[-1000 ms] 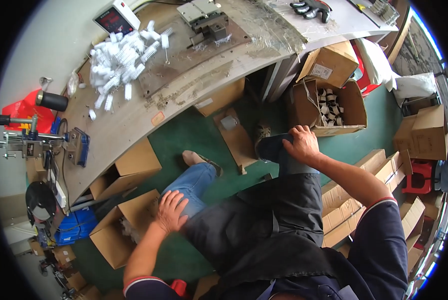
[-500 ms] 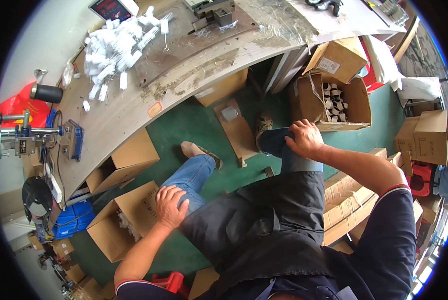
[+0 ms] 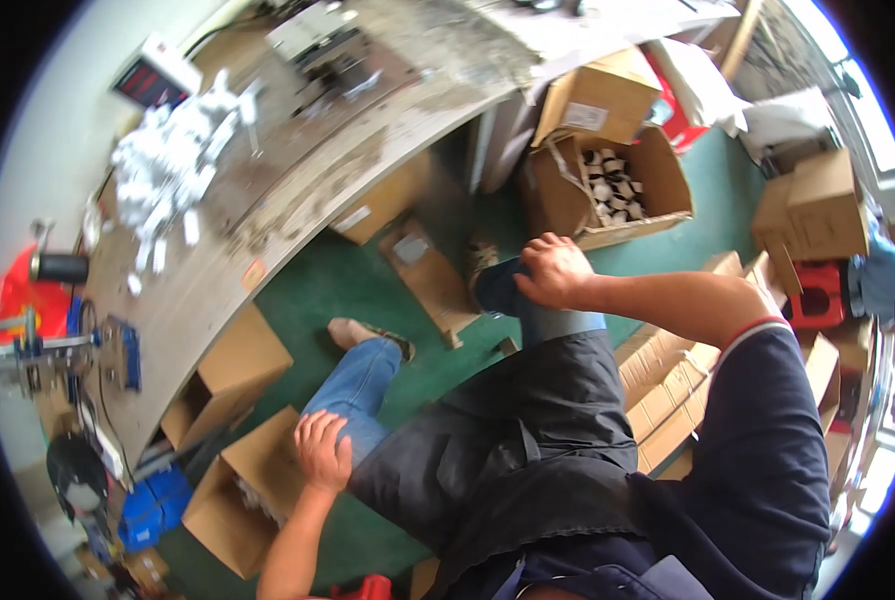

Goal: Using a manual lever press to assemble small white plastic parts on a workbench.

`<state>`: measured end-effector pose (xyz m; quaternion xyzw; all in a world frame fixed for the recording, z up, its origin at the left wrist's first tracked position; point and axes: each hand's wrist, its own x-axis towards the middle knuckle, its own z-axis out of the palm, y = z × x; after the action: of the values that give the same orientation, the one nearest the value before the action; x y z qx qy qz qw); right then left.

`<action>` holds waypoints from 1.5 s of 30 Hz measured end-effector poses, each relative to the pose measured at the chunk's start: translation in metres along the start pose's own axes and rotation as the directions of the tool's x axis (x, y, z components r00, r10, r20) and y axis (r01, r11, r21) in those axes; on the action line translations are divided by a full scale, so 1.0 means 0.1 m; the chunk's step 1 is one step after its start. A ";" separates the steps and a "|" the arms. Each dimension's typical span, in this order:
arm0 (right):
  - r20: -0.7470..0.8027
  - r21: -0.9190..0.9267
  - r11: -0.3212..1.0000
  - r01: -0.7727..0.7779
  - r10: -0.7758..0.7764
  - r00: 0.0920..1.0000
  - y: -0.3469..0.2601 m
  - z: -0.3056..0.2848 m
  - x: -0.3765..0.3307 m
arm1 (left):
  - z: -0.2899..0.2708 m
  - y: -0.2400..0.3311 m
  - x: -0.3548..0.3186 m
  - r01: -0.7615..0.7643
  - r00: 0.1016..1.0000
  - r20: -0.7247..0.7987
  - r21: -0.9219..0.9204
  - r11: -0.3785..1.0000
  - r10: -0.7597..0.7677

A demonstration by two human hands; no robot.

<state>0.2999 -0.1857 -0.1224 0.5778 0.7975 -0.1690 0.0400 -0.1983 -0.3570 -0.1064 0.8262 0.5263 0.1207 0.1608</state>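
Observation:
My left hand (image 3: 324,452) lies over my left knee, its fingers draped on the blue jeans (image 3: 361,378). Over my other knee rests my right hand (image 3: 556,270), fingers curved loosely across the denim. Both hands hold no object. A black apron (image 3: 508,430) covers my lap between them. Closest to my right hand is an open cardboard box (image 3: 658,205) of black-and-white cylindrical parts (image 3: 613,187). Beside my left knee stands another open carton (image 3: 230,500) with pale material inside.
Ahead, a worn workbench (image 3: 303,200) bears a heap of white spiral brushes (image 3: 173,150), a metal fixture (image 3: 323,60) and a display box (image 3: 158,72). A clamp device (image 3: 118,350) sits at its left end. Flattened cardboard (image 3: 428,275) lies on the green floor; long cartons (image 3: 668,385) stand at right.
The view has turned, so the bench and boxes appear shifted left, with some blur. Both hands stay on my knees.

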 end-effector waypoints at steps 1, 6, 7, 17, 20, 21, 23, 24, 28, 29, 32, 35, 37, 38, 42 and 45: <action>-0.007 0.029 1.000 -0.002 0.002 1.000 0.00 0.00 -0.01 | 0.00 0.01 0.00 0.013 1.000 -0.005 0.000 1.000 -0.013; 0.027 0.012 0.998 -0.055 0.055 0.998 -0.01 -0.06 -0.09 | 0.06 0.03 0.02 -0.038 0.999 -0.015 0.009 0.999 0.038; 0.034 0.004 0.999 -0.049 0.049 0.998 0.02 -0.07 -0.10 | 0.07 0.05 0.03 -0.023 0.999 -0.025 0.008 1.000 0.023; -0.075 0.046 0.998 -0.034 0.037 0.996 0.06 -0.07 -0.10 | 0.22 0.12 -0.10 0.212 0.903 -0.348 -0.149 0.966 -0.252; -0.167 0.119 0.991 -0.057 0.077 0.983 0.06 -0.08 -0.12 | 0.46 0.01 -0.22 0.481 0.634 -0.546 -0.275 0.832 -0.547; -0.160 0.175 0.981 -0.086 0.115 0.980 0.03 -0.08 -0.11 | 0.47 -0.01 -0.27 0.515 0.559 -0.560 -0.344 0.786 -0.611; -0.209 0.245 0.962 -0.121 0.174 0.962 0.09 -0.03 -0.18 | 0.51 0.07 -0.22 0.600 0.383 -0.465 -0.532 0.597 -0.798; -0.230 0.310 0.942 -0.126 0.202 0.952 0.09 -0.03 -0.22 | 0.51 0.10 -0.21 0.587 0.316 -0.462 -0.591 0.553 -0.829; -0.416 0.671 0.738 0.073 0.293 0.861 0.41 0.44 -0.26 | 0.82 0.01 -0.83 0.701 0.153 -0.527 -0.538 0.468 -0.836; -0.369 0.843 0.519 0.142 0.365 0.855 0.54 0.63 -0.27 | 0.94 0.04 -1.05 0.753 0.179 -0.547 -0.459 0.471 -0.818; -0.316 0.869 0.495 -0.001 0.556 0.768 0.71 0.89 -0.57 | 1.35 0.45 -1.87 0.843 0.130 -0.454 -0.417 0.339 -0.881; -0.153 0.719 0.609 -0.334 0.608 0.779 1.27 1.56 -1.63 | 1.63 1.06 -2.46 0.940 0.130 -0.293 -0.269 0.212 -0.947; -0.379 0.552 0.813 -0.184 0.441 0.813 2.50 2.70 -2.37 | 1.80 1.52 -3.04 0.960 0.003 -0.190 -0.273 0.056 -0.982; -0.372 0.564 0.812 -0.148 0.410 0.833 2.51 2.85 -2.33 | 1.80 1.80 -3.39 0.988 -0.092 -0.151 -0.137 -0.071 -0.984; -0.330 0.639 0.722 -0.265 0.569 0.754 2.65 2.84 -2.45 | 1.58 2.25 -4.03 0.975 -0.214 -0.133 -0.092 -0.203 -0.968; -0.300 0.701 0.612 -0.366 0.719 0.627 2.65 2.79 -2.60 | 1.50 1.97 -3.95 0.903 -0.428 -0.192 -0.118 -0.413 -0.883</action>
<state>0.5965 -0.4371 -0.3765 0.8066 0.4532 -0.2048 -0.3195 -0.1436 -0.8148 -0.1790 -0.0061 0.9956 -0.0126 0.0921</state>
